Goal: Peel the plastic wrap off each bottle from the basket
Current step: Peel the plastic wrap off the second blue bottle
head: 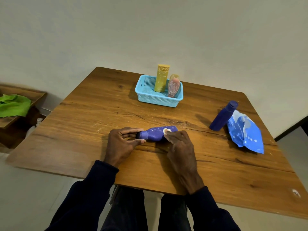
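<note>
Closest to me, both hands are on the purple bottle [156,133], which lies on its side on the table [80,134] just in front of the person. Its long axis runs left to right, with the cap to the person's left. The left hand [122,144] pinches that cap end between thumb and fingers and steadies it. The right hand [179,147] curls onto the body at the base end, its fingertips at a pale patch. From here I can't say whether that patch is a lifted edge of wrap or a sticker. Any peel would probably start under the right hand and run along the bottle towards the cap.

Further right stand a dark blue bottle [222,116] and a blue packet [246,135]. At the back, the basket [141,93] holds a yellow bottle [161,79] and a pink bottle [173,88], both upright and apparently wrapped.
</note>
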